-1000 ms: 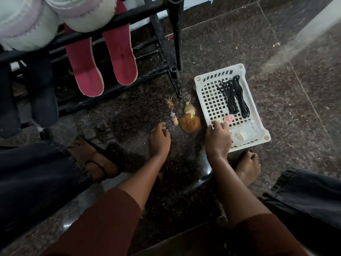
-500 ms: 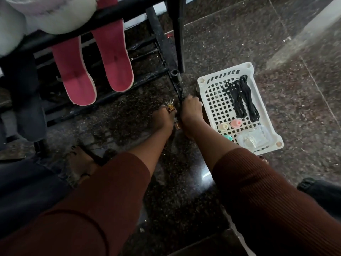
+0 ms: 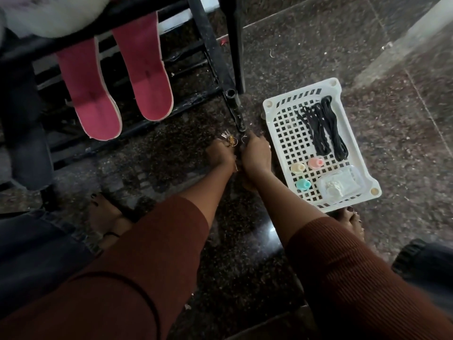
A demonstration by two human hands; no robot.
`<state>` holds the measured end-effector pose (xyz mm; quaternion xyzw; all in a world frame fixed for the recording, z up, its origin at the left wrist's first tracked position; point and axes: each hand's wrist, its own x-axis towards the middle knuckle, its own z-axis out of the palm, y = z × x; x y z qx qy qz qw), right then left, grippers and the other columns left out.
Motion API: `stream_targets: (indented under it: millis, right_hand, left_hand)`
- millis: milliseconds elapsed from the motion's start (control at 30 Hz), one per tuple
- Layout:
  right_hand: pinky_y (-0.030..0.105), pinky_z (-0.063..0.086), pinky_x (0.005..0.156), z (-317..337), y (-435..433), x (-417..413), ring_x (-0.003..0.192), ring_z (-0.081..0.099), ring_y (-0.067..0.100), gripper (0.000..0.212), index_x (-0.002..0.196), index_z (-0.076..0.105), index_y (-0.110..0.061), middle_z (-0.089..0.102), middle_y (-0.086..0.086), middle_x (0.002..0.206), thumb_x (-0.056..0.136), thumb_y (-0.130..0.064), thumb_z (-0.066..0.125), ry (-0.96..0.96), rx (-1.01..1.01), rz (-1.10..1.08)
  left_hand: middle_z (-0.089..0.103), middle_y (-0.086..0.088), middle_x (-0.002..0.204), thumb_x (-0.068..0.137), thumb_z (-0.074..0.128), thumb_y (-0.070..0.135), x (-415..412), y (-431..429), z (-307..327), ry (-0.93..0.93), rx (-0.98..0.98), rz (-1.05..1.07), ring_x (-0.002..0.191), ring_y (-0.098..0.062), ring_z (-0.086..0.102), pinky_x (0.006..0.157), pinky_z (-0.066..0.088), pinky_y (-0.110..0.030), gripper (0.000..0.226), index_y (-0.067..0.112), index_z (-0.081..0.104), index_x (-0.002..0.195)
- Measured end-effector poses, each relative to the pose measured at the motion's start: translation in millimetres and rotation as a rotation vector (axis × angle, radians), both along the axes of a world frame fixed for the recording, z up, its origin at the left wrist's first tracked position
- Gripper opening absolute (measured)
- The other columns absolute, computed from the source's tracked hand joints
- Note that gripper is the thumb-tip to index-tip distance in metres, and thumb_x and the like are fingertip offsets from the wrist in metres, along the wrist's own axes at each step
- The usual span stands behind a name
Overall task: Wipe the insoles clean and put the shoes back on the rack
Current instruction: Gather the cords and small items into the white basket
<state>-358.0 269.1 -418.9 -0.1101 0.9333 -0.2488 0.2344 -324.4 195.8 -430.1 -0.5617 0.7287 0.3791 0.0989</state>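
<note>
Two pink insoles (image 3: 90, 94) (image 3: 144, 77) hang toe-down from the black shoe rack (image 3: 215, 57), below a pair of white shoes (image 3: 49, 18) on its upper bar. Both hands are low on the floor by the rack's front leg. My left hand (image 3: 220, 155) grips a keychain (image 3: 229, 141), whose keys and gold ring stick out above the fingers. My right hand (image 3: 256, 153), right beside it, is curled round a second keychain, of which only a bit of metal ring shows. The charms are hidden under the hands.
A white perforated basket (image 3: 277, 109) lies on the floor to the right, holding black laces (image 3: 323, 128), three small coloured bottles (image 3: 304, 184) and a clear plastic box (image 3: 340, 184). Dark boots (image 3: 22, 119) stand at the rack's left. My bare feet rest on the dark stone floor.
Both hands have reached forward from the near floor and basket edge to the two keychains by the rack leg and closed on them. The view has moved closer.
</note>
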Motion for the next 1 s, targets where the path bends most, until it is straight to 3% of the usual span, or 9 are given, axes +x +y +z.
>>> stream_targets:
  millis: [200, 333, 433, 533, 600, 700, 800, 900, 1000]
  right_hand:
    - [0.028, 0.041, 0.068, 10.9, 22.7, 11.1, 0.082, 0.058, 0.024, 0.017, 0.088, 0.061, -0.010, 0.063, 0.013, 0.088, 0.095, -0.018, 0.047, -0.186, -0.303, -0.238]
    - [0.003, 0.039, 0.068, 20.8, 32.9, 15.5, 0.084, 0.053, 0.001, 0.009, 0.088, 0.055, -0.011, 0.055, 0.003, 0.107, 0.091, -0.019, 0.058, -0.327, -0.642, -0.457]
    - [0.030, 0.050, 0.079, 30.7, 34.4, 16.1, 0.082, 0.059, 0.020, 0.019, 0.076, 0.063, -0.006, 0.063, 0.015, 0.093, 0.092, -0.012, 0.055, -0.574, -0.968, -0.571]
    - [0.032, 0.055, 0.071, 41.5, 34.1, 11.8, 0.073, 0.064, 0.017, 0.025, 0.074, 0.068, -0.009, 0.068, 0.007, 0.081, 0.093, -0.014, 0.052, -0.792, -1.194, -0.668]
    - [0.029, 0.056, 0.067, 47.2, 34.5, 9.0, 0.073, 0.066, 0.013, 0.025, 0.078, 0.070, -0.014, 0.070, 0.000, 0.077, 0.094, -0.018, 0.051, -0.847, -1.216, -0.675]
    - [0.030, 0.057, 0.071, 57.4, 32.9, 6.1, 0.078, 0.065, 0.015, 0.019, 0.102, 0.064, -0.009, 0.070, 0.002, 0.085, 0.096, -0.014, 0.047, -0.869, -1.248, -0.677]
    - [0.036, 0.055, 0.074, 69.1, 30.3, 2.5, 0.079, 0.063, 0.020, 0.034, 0.126, 0.048, -0.007, 0.063, 0.007, 0.091, 0.092, -0.001, 0.045, -0.951, -1.259, -0.652]
    - [0.038, 0.047, 0.082, 75.3, 30.5, -2.2, 0.082, 0.058, 0.022, 0.065, 0.141, 0.030, -0.011, 0.059, 0.011, 0.093, 0.083, 0.014, 0.044, -0.964, -1.114, -0.532]
    - [0.034, 0.051, 0.077, 81.2, 39.3, -14.0, 0.089, 0.058, 0.024, 0.075, 0.146, 0.022, -0.013, 0.052, 0.018, 0.118, 0.081, 0.019, 0.042, -0.850, -0.948, -0.476]
  left_hand:
    - [0.062, -0.023, 0.120, 0.093, 0.051, 0.012, 5.4, 2.4, -3.5, 0.069, -0.030, -0.013, 0.115, -0.032, 0.055, 0.090, 0.034, -0.027, 0.028, -0.004, 0.063, 0.113]
    - [0.053, -0.023, 0.124, 0.095, 0.048, 0.011, 15.1, 9.7, -8.1, 0.204, -0.003, 0.013, 0.114, -0.033, 0.050, 0.092, 0.032, -0.028, 0.025, -0.004, 0.061, 0.111]
    - [0.047, -0.027, 0.127, 0.094, 0.045, -0.001, 17.0, 14.3, -3.6, 0.436, 0.096, 0.185, 0.115, -0.039, 0.049, 0.098, 0.040, -0.037, 0.023, -0.008, 0.055, 0.113]
    - [0.051, -0.020, 0.123, 0.092, 0.038, -0.011, 18.4, 18.8, 9.1, 0.672, 0.250, 0.319, 0.092, -0.021, 0.055, 0.081, 0.048, -0.027, 0.031, -0.007, 0.050, 0.120]
    - [0.054, -0.013, 0.109, 0.091, 0.039, -0.011, 19.2, 20.2, 19.4, 0.804, 0.337, 0.377, 0.082, -0.012, 0.051, 0.074, 0.044, -0.023, 0.023, -0.002, 0.052, 0.107]
    - [0.054, -0.008, 0.089, 0.093, 0.039, -0.007, 18.7, 18.2, 31.9, 0.882, 0.401, 0.438, 0.077, -0.015, 0.051, 0.071, 0.043, -0.025, 0.023, 0.014, 0.044, 0.086]
    - [0.050, -0.003, 0.079, 0.097, 0.032, -0.006, 16.0, 19.8, 39.1, 0.823, 0.415, 0.476, 0.064, -0.009, 0.050, 0.059, 0.040, -0.021, 0.029, 0.018, 0.043, 0.085]
    - [0.052, -0.006, 0.086, 0.099, 0.034, 0.000, 14.0, 26.1, 45.2, 0.737, 0.498, 0.563, 0.072, -0.015, 0.053, 0.062, 0.043, -0.025, 0.017, 0.013, 0.044, 0.096]
    - [0.055, -0.006, 0.086, 0.102, 0.033, 0.006, 13.7, 33.5, 48.9, 0.703, 0.611, 0.604, 0.072, -0.016, 0.053, 0.060, 0.045, -0.027, 0.014, 0.015, 0.043, 0.103]
